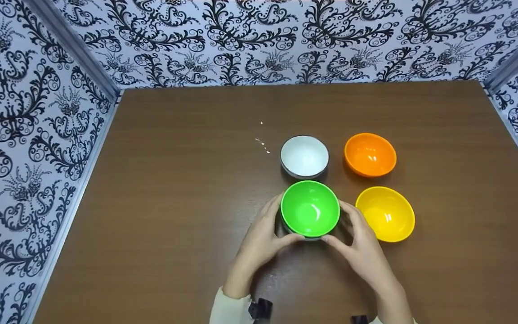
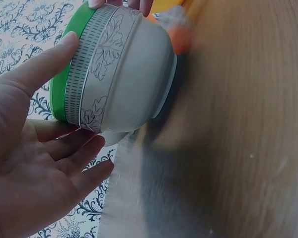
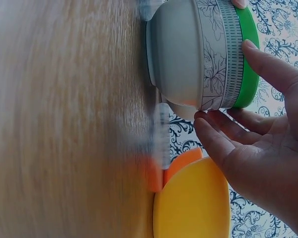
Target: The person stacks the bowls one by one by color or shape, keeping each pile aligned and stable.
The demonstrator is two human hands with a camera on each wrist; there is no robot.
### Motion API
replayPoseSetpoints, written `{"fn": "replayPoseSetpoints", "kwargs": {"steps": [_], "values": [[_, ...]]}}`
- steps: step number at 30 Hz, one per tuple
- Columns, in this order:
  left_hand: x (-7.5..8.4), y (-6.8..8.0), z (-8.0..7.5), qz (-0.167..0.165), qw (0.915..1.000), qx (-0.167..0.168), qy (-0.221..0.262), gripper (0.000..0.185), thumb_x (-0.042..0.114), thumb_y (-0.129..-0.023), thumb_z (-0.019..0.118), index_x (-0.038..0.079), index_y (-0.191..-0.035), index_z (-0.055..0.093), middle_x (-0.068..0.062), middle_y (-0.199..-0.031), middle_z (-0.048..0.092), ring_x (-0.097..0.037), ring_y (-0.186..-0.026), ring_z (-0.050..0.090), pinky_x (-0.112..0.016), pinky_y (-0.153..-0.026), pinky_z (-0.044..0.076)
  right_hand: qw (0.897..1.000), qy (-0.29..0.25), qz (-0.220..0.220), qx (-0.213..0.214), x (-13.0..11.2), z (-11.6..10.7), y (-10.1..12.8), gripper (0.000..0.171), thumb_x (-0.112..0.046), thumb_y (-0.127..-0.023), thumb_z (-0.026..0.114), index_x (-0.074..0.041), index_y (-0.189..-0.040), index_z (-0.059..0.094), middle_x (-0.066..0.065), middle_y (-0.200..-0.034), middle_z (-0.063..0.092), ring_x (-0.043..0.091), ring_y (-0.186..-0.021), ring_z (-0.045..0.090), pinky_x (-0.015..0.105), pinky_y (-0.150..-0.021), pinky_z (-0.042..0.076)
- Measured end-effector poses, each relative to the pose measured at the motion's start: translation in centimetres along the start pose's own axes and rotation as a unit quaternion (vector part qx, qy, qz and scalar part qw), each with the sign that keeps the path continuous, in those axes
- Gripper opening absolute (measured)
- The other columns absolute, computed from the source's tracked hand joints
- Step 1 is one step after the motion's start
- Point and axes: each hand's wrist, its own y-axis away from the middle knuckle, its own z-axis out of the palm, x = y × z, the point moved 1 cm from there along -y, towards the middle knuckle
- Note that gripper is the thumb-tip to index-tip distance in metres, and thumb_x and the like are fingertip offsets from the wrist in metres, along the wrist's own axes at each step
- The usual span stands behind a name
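Note:
A green bowl (image 1: 310, 209) sits nested inside a white bowl (image 2: 139, 69) with a grey leaf-and-dash band, and only the green rim rises above it in both wrist views. My left hand (image 1: 260, 237) holds the pair from the left, thumb at the near side and fingers curving along the wall. From the right my right hand (image 1: 363, 246) holds them the same way, its thumb on the green rim. The two thumbs come close together at the near edge. In the head view the green bowl covers most of the white one beneath.
Just behind stands another white bowl (image 1: 304, 156). An orange bowl (image 1: 370, 155) is at the back right, and a yellow bowl (image 1: 387, 214) lies close by my right hand. Small white specks (image 1: 262, 144) mark the brown table (image 1: 173, 202); patterned walls (image 1: 259, 40) border it.

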Motion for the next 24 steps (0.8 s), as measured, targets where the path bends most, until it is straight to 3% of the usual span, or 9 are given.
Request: {"fn": "replayPoseSetpoints", "kwargs": {"steps": [17,24], "values": [[0.13,-0.1,-0.08,0.013,0.9997,0.004,-0.022,0.093,0.034,-0.076,0.085,0.005,-0.151,0.038,-0.015,-0.152,0.046,-0.029,-0.141,0.045,-0.048,-0.118,0.04,1.0,0.021,0.01,-0.007,0.41,-0.04,-0.18,0.077,-0.016,-0.082,0.082,-0.005,-0.146,0.042,0.013,-0.147,0.047,0.029,-0.138,0.049,0.041,-0.115,0.039],[-0.11,-0.19,-0.04,0.007,0.9999,-0.003,-0.012,0.093,0.035,-0.076,0.085,0.008,-0.152,0.038,-0.013,-0.153,0.045,-0.029,-0.142,0.044,-0.049,-0.118,0.039,1.0,-0.005,-0.006,0.002,0.05,0.0,-0.02,0.076,-0.012,-0.08,0.083,-0.003,-0.145,0.045,0.015,-0.145,0.048,0.033,-0.137,0.05,0.045,-0.114,0.04]]}}
